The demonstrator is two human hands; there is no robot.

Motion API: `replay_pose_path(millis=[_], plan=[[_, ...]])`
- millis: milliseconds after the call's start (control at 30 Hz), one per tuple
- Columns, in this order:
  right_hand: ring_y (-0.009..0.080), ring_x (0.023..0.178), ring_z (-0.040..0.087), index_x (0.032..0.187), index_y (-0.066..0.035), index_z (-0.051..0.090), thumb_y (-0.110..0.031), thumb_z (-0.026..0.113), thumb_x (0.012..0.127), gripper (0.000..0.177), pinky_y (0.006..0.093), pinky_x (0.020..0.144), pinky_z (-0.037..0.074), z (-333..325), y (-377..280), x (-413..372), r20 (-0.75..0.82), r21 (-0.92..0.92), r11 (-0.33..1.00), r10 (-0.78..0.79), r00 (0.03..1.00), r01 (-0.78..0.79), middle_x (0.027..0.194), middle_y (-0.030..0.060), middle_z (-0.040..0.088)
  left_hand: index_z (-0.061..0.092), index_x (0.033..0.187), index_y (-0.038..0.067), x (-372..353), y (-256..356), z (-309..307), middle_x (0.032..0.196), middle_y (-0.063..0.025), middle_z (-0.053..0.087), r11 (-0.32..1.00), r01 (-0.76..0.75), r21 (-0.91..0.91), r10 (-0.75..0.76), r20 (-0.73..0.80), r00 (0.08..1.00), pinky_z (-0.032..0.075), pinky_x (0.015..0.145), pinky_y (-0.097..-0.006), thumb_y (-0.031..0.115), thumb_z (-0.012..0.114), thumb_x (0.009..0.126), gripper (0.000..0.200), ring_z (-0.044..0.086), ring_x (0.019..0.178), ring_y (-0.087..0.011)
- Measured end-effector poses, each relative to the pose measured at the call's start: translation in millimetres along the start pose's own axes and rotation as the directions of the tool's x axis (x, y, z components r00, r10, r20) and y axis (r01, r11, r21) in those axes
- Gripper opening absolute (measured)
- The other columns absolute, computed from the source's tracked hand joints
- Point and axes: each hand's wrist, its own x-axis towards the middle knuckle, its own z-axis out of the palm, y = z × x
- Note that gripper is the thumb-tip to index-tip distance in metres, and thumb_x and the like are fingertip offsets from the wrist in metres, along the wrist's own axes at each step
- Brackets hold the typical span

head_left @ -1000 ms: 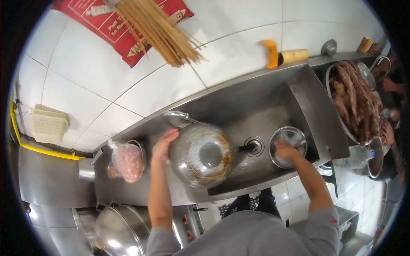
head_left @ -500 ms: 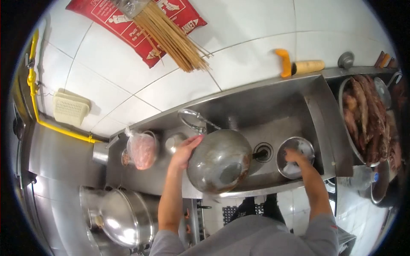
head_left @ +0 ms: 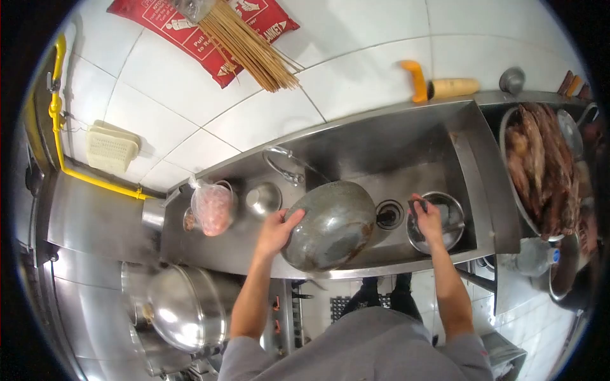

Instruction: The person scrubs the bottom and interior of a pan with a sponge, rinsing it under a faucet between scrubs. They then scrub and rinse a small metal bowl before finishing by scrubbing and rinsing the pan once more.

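My left hand is closed on the rim of a worn metal wok, which is tilted in the sink with its stained underside facing up. Over a round metal bowl on the right, my right hand grips a dark scouring pad. Part of the pad is hidden by the fingers. A chrome faucet reaches toward the wok's far edge. Between the wok and the bowl lies the sink drain.
Left in the sink sit a small steel bowl and a plastic bag of pink meat. A large tray of dark meat strips stands right of the sink. An orange-handled tool lies on the back ledge.
My right hand has lifted out of the round bowl and the dark pad now shows in it. My left hand has slid lower along the wok's rim, uncovering the small steel bowl.
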Motion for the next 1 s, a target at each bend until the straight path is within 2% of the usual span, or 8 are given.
replay_pose_path(millis=[133,233,333,533,667,800,933,1000], plan=[[0.0166,0.089,0.067,0.127,-0.003,0.062,-0.009,0.054,0.1,0.029,0.0276,0.083,0.052,28,-52,7,-0.025,0.231,0.973,-0.014,1.0,0.019,0.1,0.0098,0.069,0.07,0.101,-0.005,3,25,31,0.086,-0.0053,0.07,0.999,-0.018,0.04,0.019,-0.043,0.999,0.049,0.069,-0.0255,0.041,0.07,0.093,0.047,0.059,0.074,-0.0091],[0.0171,0.092,0.067,0.127,-0.003,0.062,-0.009,0.053,0.1,0.029,0.0272,0.084,0.051,45,-121,5,-0.084,0.053,0.91,-0.406,0.91,0.411,0.11,0.0119,0.069,0.068,0.105,-0.004,18,42,40,0.092,-0.0022,0.069,0.997,0.042,0.069,-0.044,0.024,0.999,0.047,0.071,-0.023,0.036,0.065,0.097,0.041,0.059,0.078,-0.0075],[0.0171,0.104,0.065,0.128,-0.004,0.061,-0.01,0.053,0.101,0.029,0.027,0.089,0.05,61,-149,9,-0.031,-0.001,0.942,-0.335,0.942,0.335,0.124,0.0134,0.066,0.065,0.115,-0.007,21,64,57,0.103,-0.0061,0.068,1.0,-0.001,0.019,0.0,0.04,0.999,0.047,0.083,-0.0256,0.039,0.062,0.098,0.049,0.06,0.092,-0.011],[0.0363,0.143,0.034,0.133,-0.009,0.06,-0.023,0.055,0.099,0.037,0.0567,0.116,0.021,92,-174,-52,0.266,-0.277,0.646,-0.66,0.703,0.711,0.146,0.0083,0.052,0.066,0.114,-0.005,26,93,78,0.102,-0.0072,0.068,0.997,-0.072,0.034,0.071,0.045,0.996,0.045,0.086,-0.0279,0.043,0.056,0.1,0.051,0.057,0.094,-0.0137],[0.035,0.142,0.037,0.137,-0.012,0.057,-0.025,0.057,0.098,0.041,0.0585,0.116,0.021,76,-157,3,0.183,-0.091,0.855,-0.489,0.853,0.51,0.146,0.0071,0.051,0.065,0.114,-0.007,41,83,78,0.1,-0.0099,0.069,0.988,-0.109,0.107,0.105,0.049,0.993,0.045,0.087,-0.0296,0.044,0.052,0.102,0.054,0.058,0.095,-0.0155],[0.0343,0.143,0.036,0.14,-0.015,0.055,-0.03,0.051,0.101,0.042,0.0608,0.115,0.019,91,-187,-55,0.373,-0.376,0.51,-0.682,0.63,0.774,0.147,0.0031,0.051,0.067,0.105,-0.006,50,82,87,0.093,-0.0101,0.068,0.964,-0.16,0.213,0.168,-0.02,0.986,0.046,0.083,-0.0296,0.043,0.051,0.102,0.052,0.059,0.09,-0.015],[0.0337,0.145,0.032,0.132,-0.017,0.063,-0.032,0.053,0.1,0.037,0.0609,0.116,0.016,68,-179,1,0.164,-0.279,0.87,-0.375,0.913,0.407,0.149,-0.0019,0.049,0.068,0.102,-0.006,40,88,93,0.09,-0.008,0.068,0.982,-0.135,0.13,0.14,-0.035,0.989,0.046,0.081,-0.0292,0.042,0.051,0.102,0.051,0.057,0.086,-0.0136],[0.0344,0.144,0.033,0.132,-0.017,0.062,-0.032,0.05,0.101,0.037,0.0617,0.116,0.016,76,-176,-28,0.252,-0.358,0.709,-0.554,0.794,0.608,0.149,-0.0009,0.05,0.068,0.101,-0.007,45,93,94,0.087,-0.0064,0.067,0.968,-0.142,0.208,0.155,-0.05,0.987,0.046,0.078,-0.0286,0.041,0.051,0.102,0.05,0.056,0.084,-0.0124]])
